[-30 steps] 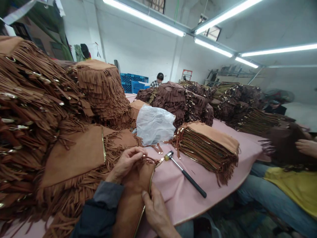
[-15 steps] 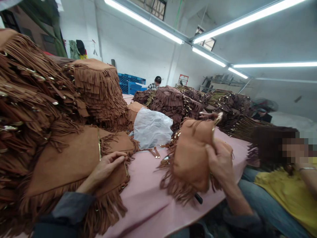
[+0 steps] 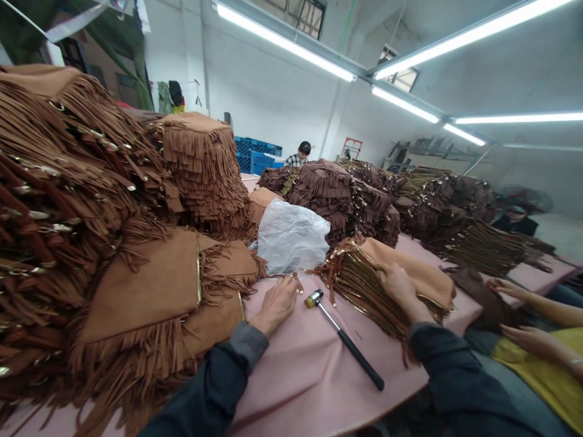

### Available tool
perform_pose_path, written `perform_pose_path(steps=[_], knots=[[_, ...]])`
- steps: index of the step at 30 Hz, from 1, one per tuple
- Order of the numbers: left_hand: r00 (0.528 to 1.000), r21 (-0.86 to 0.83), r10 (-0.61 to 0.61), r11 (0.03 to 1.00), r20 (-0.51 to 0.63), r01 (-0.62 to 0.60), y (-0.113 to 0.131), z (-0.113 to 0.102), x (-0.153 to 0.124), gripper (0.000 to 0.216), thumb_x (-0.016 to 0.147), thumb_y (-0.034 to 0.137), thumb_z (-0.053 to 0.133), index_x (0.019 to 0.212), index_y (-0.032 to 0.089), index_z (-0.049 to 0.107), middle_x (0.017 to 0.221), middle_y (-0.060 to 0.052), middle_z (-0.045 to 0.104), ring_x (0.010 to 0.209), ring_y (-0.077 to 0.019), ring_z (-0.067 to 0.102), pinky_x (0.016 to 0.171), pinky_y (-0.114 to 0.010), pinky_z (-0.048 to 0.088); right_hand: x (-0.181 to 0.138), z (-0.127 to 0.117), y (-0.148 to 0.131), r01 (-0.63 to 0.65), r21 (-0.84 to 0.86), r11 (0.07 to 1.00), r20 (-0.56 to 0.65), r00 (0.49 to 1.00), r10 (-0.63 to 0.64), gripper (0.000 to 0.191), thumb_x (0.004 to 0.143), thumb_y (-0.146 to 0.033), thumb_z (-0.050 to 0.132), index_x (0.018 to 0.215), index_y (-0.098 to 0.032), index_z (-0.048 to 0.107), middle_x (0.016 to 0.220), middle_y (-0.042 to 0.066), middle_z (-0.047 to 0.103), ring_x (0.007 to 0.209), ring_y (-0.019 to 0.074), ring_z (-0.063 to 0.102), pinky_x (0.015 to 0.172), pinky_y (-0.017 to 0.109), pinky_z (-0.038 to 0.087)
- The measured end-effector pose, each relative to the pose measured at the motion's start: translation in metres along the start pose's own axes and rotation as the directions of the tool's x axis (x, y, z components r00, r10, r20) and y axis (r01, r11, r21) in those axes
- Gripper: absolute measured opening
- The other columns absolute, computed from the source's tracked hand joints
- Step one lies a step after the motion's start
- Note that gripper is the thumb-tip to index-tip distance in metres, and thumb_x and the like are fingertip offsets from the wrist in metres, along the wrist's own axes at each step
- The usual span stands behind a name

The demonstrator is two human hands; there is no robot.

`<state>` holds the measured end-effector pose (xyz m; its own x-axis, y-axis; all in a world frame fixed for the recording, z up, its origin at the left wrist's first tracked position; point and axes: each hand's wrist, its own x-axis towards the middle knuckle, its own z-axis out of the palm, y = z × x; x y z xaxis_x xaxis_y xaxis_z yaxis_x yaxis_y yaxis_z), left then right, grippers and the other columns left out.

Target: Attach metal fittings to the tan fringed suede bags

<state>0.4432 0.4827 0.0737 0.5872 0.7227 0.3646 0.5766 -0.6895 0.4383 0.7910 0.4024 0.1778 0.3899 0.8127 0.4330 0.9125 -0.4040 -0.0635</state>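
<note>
My left hand [image 3: 277,303] is down on the pink table cover, fingers together and bent. Its fingertips are at a small brown leather tab [image 3: 298,283], and what lies under them is partly hidden. On the right, my right hand [image 3: 403,291] grips the edge of a tan fringed bag [image 3: 410,264], which lies on top of a pile with rows of gold zippers [image 3: 364,288]. Between my hands rests a hammer [image 3: 348,343] with a yellow-tipped head, metal shaft and black handle.
Large tan fringed bags [image 3: 146,285] lie at left, below tall heaps [image 3: 195,164]. A crumpled clear plastic bag [image 3: 294,237] stands ahead, with dark brown bags [image 3: 323,188] behind. At right, a co-worker's hands [image 3: 514,291] are at a dark piece.
My right hand has brought the tan bag down and right onto the pile, uncovering the hammer. My left hand has moved right, from the tan bags to the leather tabs.
</note>
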Motion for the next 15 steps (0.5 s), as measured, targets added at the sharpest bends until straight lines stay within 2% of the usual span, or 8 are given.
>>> perform_pose_path(steps=[2, 4, 6, 8, 11, 13, 15], knots=[[0.998, 0.075, 0.023, 0.997, 0.065, -0.028, 0.005, 0.014, 0.018, 0.027, 0.091, 0.015, 0.044, 0.105, 0.024, 0.065, 0.111, -0.009, 0.061, 0.102, -0.0230, 0.054, 0.081, -0.033, 0.046, -0.006, 0.024, 0.010, -0.015, -0.049, 0.999, 0.111, 0.994, 0.021, 0.031, 0.095, -0.029, 0.053, 0.120, -0.023, 0.070, 0.096, 0.011, 0.063, 0.087, 0.0224, 0.057, 0.072, 0.030, 0.038], [0.993, 0.133, 0.032, 0.990, 0.117, -0.048, 0.003, 0.022, 0.030, 0.025, 0.092, 0.016, 0.044, 0.101, 0.023, 0.066, 0.111, -0.010, 0.059, 0.101, -0.0241, 0.053, 0.077, -0.034, 0.046, -0.008, 0.031, 0.021, -0.007, -0.051, 0.999, 0.148, 0.989, 0.015, 0.034, 0.097, -0.032, 0.049, 0.125, -0.022, 0.066, 0.100, 0.013, 0.061, 0.093, 0.0244, 0.057, 0.077, 0.031, 0.040], [0.989, 0.159, 0.043, 0.985, 0.139, -0.065, -0.001, 0.026, 0.036, 0.023, 0.092, 0.016, 0.045, 0.099, 0.022, 0.066, 0.109, -0.011, 0.059, 0.099, -0.0241, 0.052, 0.077, -0.034, 0.046, -0.012, 0.028, 0.027, 0.011, -0.028, 1.000, 0.100, 0.995, -0.008, 0.035, 0.097, -0.034, 0.048, 0.124, -0.020, 0.066, 0.101, 0.013, 0.060, 0.096, 0.0256, 0.055, 0.082, 0.033, 0.041], [0.989, 0.170, 0.050, 0.983, 0.138, -0.073, -0.004, 0.028, 0.036, 0.023, 0.091, 0.014, 0.045, 0.099, 0.021, 0.065, 0.106, -0.011, 0.059, 0.098, -0.0239, 0.053, 0.078, -0.035, 0.046, -0.023, 0.021, 0.021, 0.023, -0.010, 1.000, -0.039, 0.999, -0.023, 0.034, 0.098, -0.033, 0.046, 0.121, -0.019, 0.066, 0.104, 0.013, 0.060, 0.100, 0.0272, 0.052, 0.088, 0.036, 0.041], [0.991, 0.161, 0.045, 0.985, 0.130, -0.066, -0.002, 0.027, 0.027, 0.021, 0.092, 0.014, 0.045, 0.098, 0.021, 0.064, 0.104, -0.011, 0.060, 0.099, -0.0240, 0.054, 0.081, -0.035, 0.047, -0.055, 0.019, -0.012, 0.109, 0.107, 0.988, -0.229, 0.970, -0.082, 0.034, 0.099, -0.029, 0.040, 0.120, -0.018, 0.065, 0.112, 0.013, 0.059, 0.107, 0.0279, 0.050, 0.098, 0.040, 0.038], [0.991, 0.112, 0.054, 0.991, 0.123, -0.068, 0.002, 0.024, 0.016, 0.018, 0.092, 0.017, 0.047, 0.097, 0.022, 0.064, 0.105, -0.010, 0.062, 0.101, -0.0234, 0.055, 0.084, -0.034, 0.046, -0.082, 0.027, -0.047, 0.212, 0.297, 0.931, -0.207, 0.966, -0.154, 0.033, 0.099, -0.029, 0.039, 0.117, -0.020, 0.066, 0.110, 0.011, 0.061, 0.104, 0.0253, 0.052, 0.096, 0.037, 0.041], [0.991, 0.022, 0.076, 0.997, 0.110, -0.078, 0.005, 0.019, 0.001, 0.015, 0.092, 0.020, 0.049, 0.096, 0.022, 0.064, 0.102, -0.008, 0.063, 0.099, -0.0224, 0.057, 0.086, -0.033, 0.046, -0.108, 0.040, -0.087, 0.248, 0.506, 0.826, -0.109, 0.968, -0.224, 0.031, 0.099, -0.029, 0.041, 0.114, -0.021, 0.067, 0.105, 0.008, 0.063, 0.097, 0.0220, 0.056, 0.089, 0.032, 0.046]])
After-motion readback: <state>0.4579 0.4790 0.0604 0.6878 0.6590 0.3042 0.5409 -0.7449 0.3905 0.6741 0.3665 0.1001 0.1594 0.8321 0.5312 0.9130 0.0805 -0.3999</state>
